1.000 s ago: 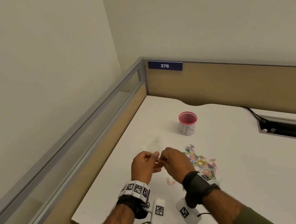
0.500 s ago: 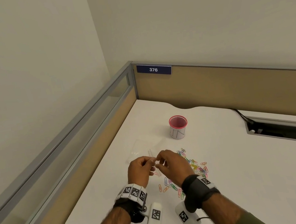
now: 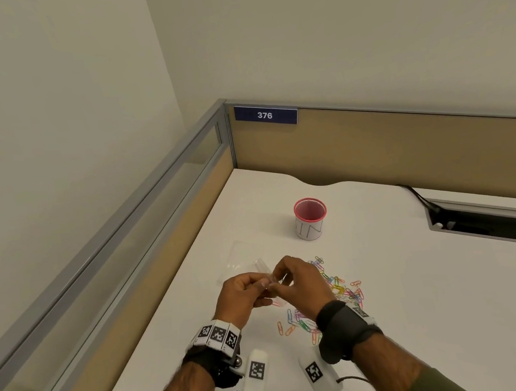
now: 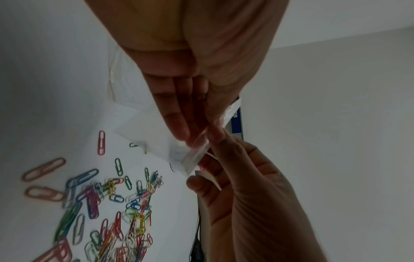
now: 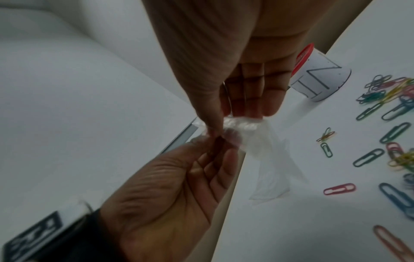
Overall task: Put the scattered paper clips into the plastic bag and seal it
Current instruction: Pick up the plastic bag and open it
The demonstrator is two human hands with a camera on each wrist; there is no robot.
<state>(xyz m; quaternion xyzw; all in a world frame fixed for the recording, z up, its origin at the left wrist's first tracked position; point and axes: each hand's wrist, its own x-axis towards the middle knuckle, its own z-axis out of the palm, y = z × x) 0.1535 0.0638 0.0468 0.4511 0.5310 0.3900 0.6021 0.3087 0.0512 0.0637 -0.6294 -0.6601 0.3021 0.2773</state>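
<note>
You hold the plastic bag (image 4: 190, 157) above the desk (image 3: 428, 304) at lower centre of the head view; your left hand (image 3: 242, 296) and right hand (image 3: 298, 283) both pinch its top strip, thumb against fingertips, and the film hangs slack beneath; I judge you are working the mouth open. The paper clips (image 3: 338, 289) lie loose on the desk just right of and beneath your right hand; I see none inside the bag.

The risk, as I judge it: the two layers of film cling and your fingertips slide without parting them; pull too hard and the thin film could stretch or slip from one pinch and drop onto the clips; a low wrist could also sweep clips wider.

The head view places the red-rimmed cup (image 3: 311, 222) beyond your hands but hides the pinch; the left wrist view shows the ridged strip between your fingertips (image 4: 179, 131); the right wrist view shows crumpled film (image 5: 241, 127) at your fingers and the cup's lettering.
</note>
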